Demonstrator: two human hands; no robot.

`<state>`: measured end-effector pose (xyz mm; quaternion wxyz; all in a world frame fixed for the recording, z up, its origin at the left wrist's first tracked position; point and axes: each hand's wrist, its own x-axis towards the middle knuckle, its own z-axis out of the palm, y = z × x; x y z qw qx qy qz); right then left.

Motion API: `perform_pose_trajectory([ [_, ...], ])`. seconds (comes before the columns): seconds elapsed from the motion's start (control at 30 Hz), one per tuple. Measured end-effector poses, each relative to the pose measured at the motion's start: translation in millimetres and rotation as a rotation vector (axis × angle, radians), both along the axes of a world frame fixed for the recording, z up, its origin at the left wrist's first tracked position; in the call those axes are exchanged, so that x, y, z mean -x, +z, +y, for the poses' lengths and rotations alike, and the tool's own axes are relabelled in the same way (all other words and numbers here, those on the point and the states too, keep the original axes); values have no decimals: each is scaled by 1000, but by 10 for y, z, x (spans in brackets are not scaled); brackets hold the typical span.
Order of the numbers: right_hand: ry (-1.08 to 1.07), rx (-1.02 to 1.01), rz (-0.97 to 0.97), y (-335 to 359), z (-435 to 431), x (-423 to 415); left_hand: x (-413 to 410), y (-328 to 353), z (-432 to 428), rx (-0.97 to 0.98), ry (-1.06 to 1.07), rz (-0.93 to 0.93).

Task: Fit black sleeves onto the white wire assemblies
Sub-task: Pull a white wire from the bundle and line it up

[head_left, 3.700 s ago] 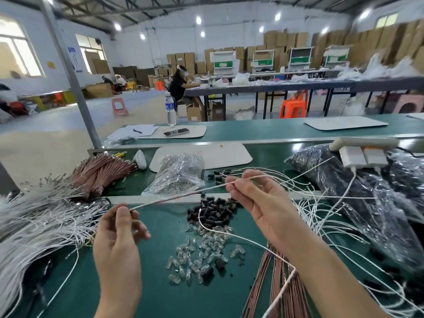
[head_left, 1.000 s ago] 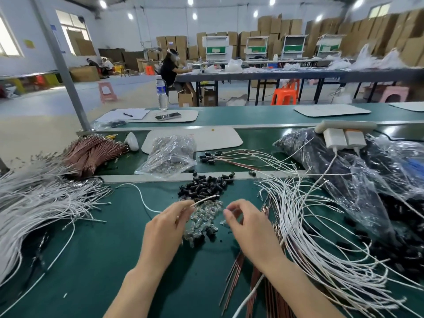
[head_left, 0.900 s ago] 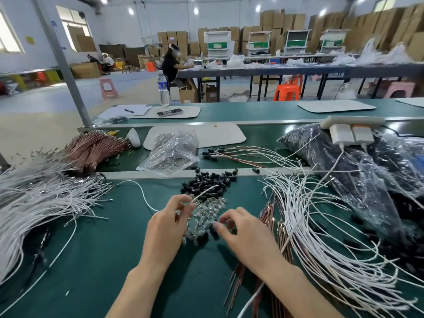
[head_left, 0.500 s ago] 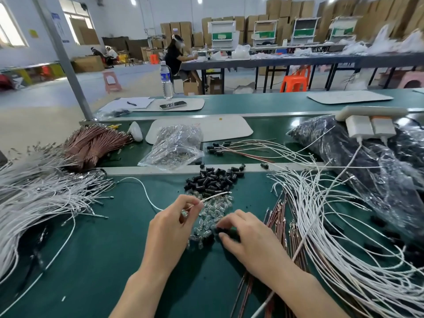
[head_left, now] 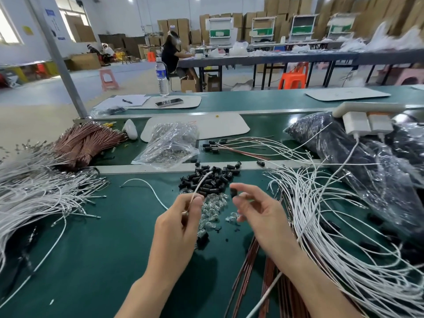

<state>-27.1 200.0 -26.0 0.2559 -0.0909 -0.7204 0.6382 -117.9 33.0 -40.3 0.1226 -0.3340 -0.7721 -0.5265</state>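
Note:
My left hand [head_left: 181, 221] pinches the end of a white wire [head_left: 202, 182] that sticks up over a heap of black sleeves [head_left: 211, 180]. My right hand [head_left: 259, 212] is lifted just to its right and pinches one small black sleeve [head_left: 233, 192] between thumb and forefinger. A small gap separates the sleeve from the wire's tip. Under both hands lies a scatter of clear little bulbs [head_left: 213, 207] on the green bench [head_left: 91, 260].
White wire bundles lie at the left [head_left: 34, 198] and right [head_left: 332, 226]. Copper-coloured wires [head_left: 247, 271] run under my right forearm, more at the back left [head_left: 85, 143]. A clear bag of parts [head_left: 169, 145] and black bags [head_left: 355, 161] stand behind.
My right hand picked a black sleeve off the bench near the bulbs and rose with it towards the wire end. My left hand kept its hold and lifted slightly.

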Motion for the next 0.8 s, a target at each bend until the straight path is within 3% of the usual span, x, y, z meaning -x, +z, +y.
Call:
perform_pose_trajectory([
  [0.13,-61,-489,48,-67,-111,11,-81,42,84,41,-90,-13],
  [0.23,-104,-679,72,-97,-128,2,-76,38,82,50,-142,-62],
  [0.43,-113,-677,73,-90,-117,0,-81,72,75,-76,-160,-193],
  [0.8,-241,-813,121,-54,-103,-41,-97,57,68,-34,-163,-212],
])
